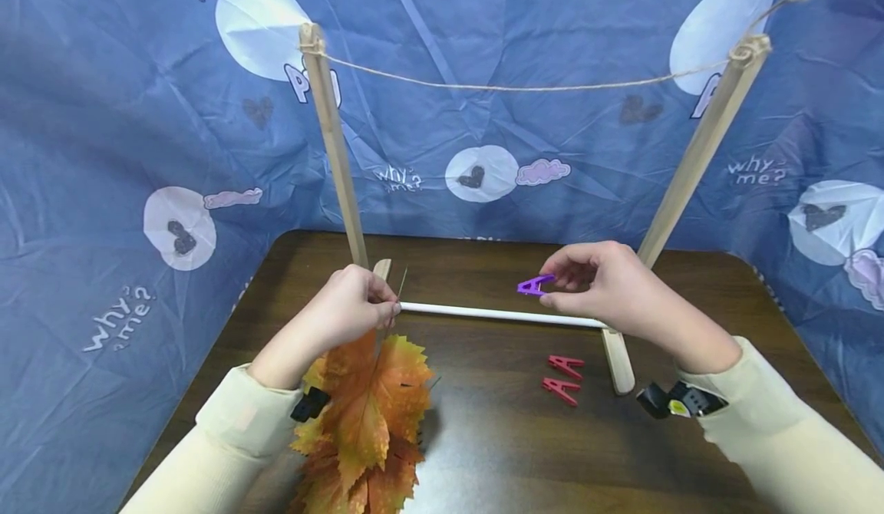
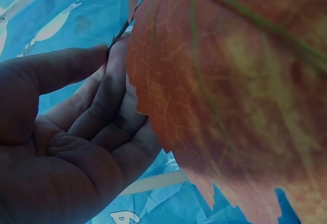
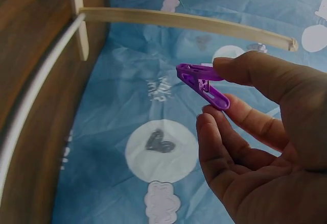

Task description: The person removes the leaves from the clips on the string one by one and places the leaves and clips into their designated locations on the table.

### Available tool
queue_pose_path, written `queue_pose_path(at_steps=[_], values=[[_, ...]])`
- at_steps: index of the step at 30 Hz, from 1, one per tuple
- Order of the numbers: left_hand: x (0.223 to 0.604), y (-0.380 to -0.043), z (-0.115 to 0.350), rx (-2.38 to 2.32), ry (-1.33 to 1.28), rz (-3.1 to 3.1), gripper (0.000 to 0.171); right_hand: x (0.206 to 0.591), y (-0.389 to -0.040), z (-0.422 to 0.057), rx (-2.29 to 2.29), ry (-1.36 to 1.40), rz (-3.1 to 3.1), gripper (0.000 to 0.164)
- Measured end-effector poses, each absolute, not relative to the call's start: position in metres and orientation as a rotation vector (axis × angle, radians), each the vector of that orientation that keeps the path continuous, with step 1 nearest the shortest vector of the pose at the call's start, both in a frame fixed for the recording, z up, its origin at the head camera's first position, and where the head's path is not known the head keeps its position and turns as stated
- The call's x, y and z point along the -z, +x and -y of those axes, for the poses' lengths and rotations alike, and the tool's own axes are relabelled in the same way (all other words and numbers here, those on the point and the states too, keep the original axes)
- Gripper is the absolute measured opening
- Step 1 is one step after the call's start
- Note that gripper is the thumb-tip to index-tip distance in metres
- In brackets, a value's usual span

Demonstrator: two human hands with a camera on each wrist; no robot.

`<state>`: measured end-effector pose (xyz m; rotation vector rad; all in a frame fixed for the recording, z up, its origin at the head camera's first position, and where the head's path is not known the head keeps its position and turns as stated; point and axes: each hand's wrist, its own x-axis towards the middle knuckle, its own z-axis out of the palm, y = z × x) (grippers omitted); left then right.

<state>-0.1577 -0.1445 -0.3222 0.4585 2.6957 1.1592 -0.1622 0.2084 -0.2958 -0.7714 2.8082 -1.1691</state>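
Observation:
My left hand [image 1: 355, 299] pinches the thin stem of an orange and yellow autumn leaf [image 1: 376, 403] between thumb and forefinger. In the left wrist view the veined leaf [image 2: 230, 96] fills the right side, beside the fingers. More leaves of the same kind lie below it near the front of the table. My right hand [image 1: 601, 276] pinches a purple clothespin [image 3: 202, 83] by its handle ends, with its nose pointing left, above the white rod. Two red clothespins [image 1: 566, 366] lie on the table below that hand.
A wooden frame stands on the brown table [image 1: 497, 437], its left post [image 1: 334, 146] and right post [image 1: 700, 157] joined at the bottom by a white rod [image 1: 497, 314]. Twine [image 1: 483, 87] sags between the post tops. Behind hangs a blue printed cloth [image 1: 428, 8].

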Motion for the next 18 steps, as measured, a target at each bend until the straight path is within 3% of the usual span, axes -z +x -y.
queue_pose_path(at_steps=[18], values=[[0.352,-0.152,0.150,-1.044,0.413,-2.682,0.020,0.352,-0.147,-0.221,1.167,-0.705,-2.674,0.018]])
